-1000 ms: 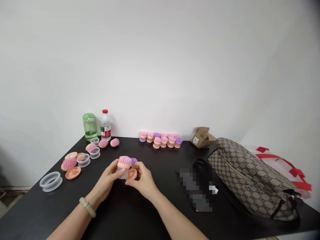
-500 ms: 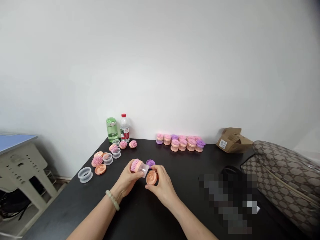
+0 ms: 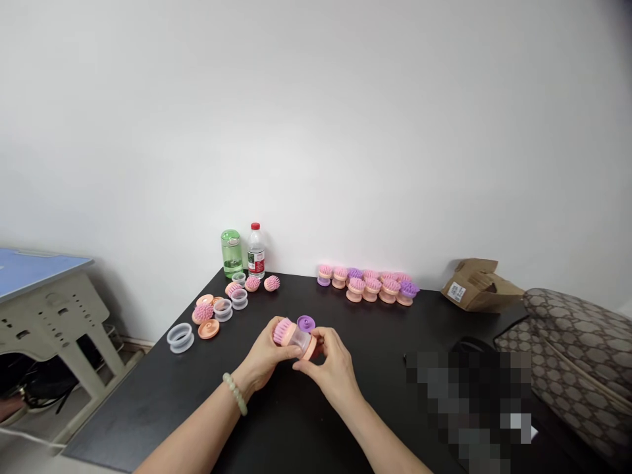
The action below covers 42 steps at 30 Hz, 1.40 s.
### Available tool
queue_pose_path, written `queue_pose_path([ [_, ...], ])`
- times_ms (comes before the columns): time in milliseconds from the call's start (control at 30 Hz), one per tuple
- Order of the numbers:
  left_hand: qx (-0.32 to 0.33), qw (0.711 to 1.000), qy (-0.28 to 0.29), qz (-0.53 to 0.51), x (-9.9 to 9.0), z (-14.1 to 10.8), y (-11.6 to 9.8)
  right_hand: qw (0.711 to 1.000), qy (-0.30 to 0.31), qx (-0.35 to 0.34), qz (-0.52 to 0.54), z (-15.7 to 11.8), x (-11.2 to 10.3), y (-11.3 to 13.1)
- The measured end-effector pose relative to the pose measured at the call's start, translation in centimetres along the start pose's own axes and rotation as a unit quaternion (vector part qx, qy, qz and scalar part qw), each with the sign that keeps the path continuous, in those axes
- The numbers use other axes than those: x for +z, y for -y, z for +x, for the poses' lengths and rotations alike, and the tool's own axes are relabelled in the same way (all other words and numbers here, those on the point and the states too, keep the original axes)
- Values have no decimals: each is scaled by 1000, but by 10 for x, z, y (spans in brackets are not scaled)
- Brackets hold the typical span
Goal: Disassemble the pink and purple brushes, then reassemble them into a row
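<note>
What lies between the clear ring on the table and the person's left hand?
Between the clear ring and left hand, the head view shows an orange disc.

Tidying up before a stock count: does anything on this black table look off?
The dark item at far right is pixelated, so it can't be identified. The clear rings and pink brush heads lie scattered, unlike the neat rows of assembled brushes.

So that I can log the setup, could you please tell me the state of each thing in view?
Left hand, gripping clear cylinder
Right hand, touching orange base
Pink bristle head, fitted on cylinder
Purple disc, flat on table
Water bottle, upright, capped
Cardboard box, flaps open
</note>
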<state>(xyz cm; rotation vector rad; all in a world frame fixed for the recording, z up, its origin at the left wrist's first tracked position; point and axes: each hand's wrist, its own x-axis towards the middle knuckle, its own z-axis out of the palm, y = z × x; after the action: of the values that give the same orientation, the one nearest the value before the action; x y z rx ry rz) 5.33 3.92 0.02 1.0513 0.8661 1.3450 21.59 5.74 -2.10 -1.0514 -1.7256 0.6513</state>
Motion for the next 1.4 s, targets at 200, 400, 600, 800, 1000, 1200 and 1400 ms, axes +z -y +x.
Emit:
queue_pose_path([
  [200,-14,1000,-1,-5,0,0,1,1000,-4,-19,13,-2,2,-3],
  [400,-39,999,1,-13,0,-2,2,997,-18,-72,4,-4,3,-5],
  [600,-72,997,14,-33,-3,-3,6,990,-33,-135,-15,-9,2,-5],
  [800,-52,997,23,-57,1,-5,5,990,-26,-132,-43,-9,-3,-2],
  [1000,16,999,50,-9,7,-8,-1,979,64,128,145,-7,4,10],
  [1200,75,991,27,110,1,-4,-2,867,151,299,370,-5,12,13],
  [1400,61,991,-29,118,0,-2,2,867,171,227,409,-2,3,15],
])
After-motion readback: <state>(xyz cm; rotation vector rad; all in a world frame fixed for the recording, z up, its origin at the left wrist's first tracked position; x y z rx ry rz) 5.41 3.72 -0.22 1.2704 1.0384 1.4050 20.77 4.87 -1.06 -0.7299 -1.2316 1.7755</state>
